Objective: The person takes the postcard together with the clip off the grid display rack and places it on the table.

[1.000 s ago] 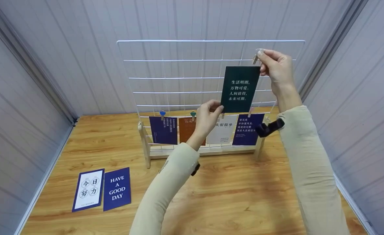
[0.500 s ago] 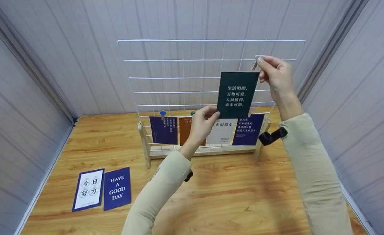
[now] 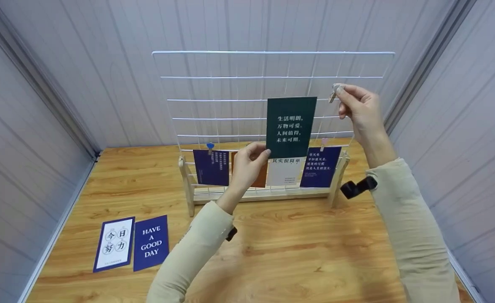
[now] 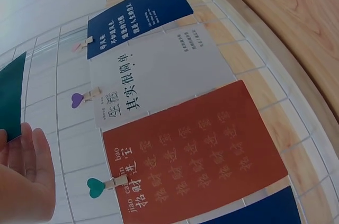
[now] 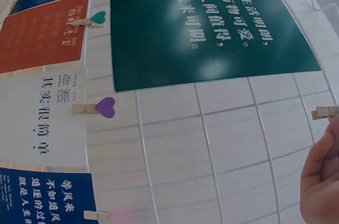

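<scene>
My left hand [image 3: 246,167] pinches a dark green card [image 3: 291,110] with white Chinese lettering by its lower left corner. The card stands upright in front of the white wire grid [image 3: 214,101], overlapping the white card [image 3: 284,174] in the head view. Up at the right, my right hand [image 3: 363,110] pinches a small wooden clothespin [image 5: 323,113] with a pale top between thumb and forefinger. That clothespin is apart from the green card. Along the grid's bottom, blue, orange-red [image 4: 196,152], white and blue cards hang from heart-topped clothespins, among them a purple one [image 5: 105,107].
Wooden feet and a crossbar [image 3: 291,194] carry the grid on the wood-grain surface [image 3: 281,252]. At the front left lie a white card with a blue border [image 3: 113,243] and a blue "HAVE A GOOD DAY" card [image 3: 151,243]. Panelled walls rise behind and on both sides.
My left hand has moved the green card left and slightly down across the grid. My right hand, still pinching the clothespin, has come down a little and is now farther from the card.
</scene>
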A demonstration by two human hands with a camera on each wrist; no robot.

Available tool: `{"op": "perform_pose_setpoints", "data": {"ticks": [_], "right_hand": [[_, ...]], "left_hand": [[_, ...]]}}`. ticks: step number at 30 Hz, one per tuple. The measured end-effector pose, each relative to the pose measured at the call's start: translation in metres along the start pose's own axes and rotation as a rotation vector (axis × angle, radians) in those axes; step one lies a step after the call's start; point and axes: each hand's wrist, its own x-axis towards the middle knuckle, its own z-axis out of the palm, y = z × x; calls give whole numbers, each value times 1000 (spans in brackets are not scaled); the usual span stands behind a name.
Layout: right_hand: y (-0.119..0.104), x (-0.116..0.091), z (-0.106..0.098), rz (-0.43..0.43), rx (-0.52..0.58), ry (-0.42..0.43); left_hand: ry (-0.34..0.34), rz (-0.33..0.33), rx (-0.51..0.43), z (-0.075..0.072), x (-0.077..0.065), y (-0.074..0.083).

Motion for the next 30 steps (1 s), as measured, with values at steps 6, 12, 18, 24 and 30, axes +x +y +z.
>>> {"op": "perform_pose_setpoints", "data": {"ticks": [6,12,18,24,30], "right_hand": [[7,-7,-6,-2,-12,-5],[16,-16,-13,-16,-74,-19],[25,-27,-20,-24,-164,-30],[32,-38,-34,-2,-214,-35],[42,-52,-48,36,-233,-33]], "left_hand": [[-5,-14,-25,-10,-7,-3],[-1,-26,-26,-20,-17,-5],[-9,-48,-21,-34,-36,13],[-28,-55,4,-47,-55,8],[-48,-90,-22,-56,-71,-4]]}}
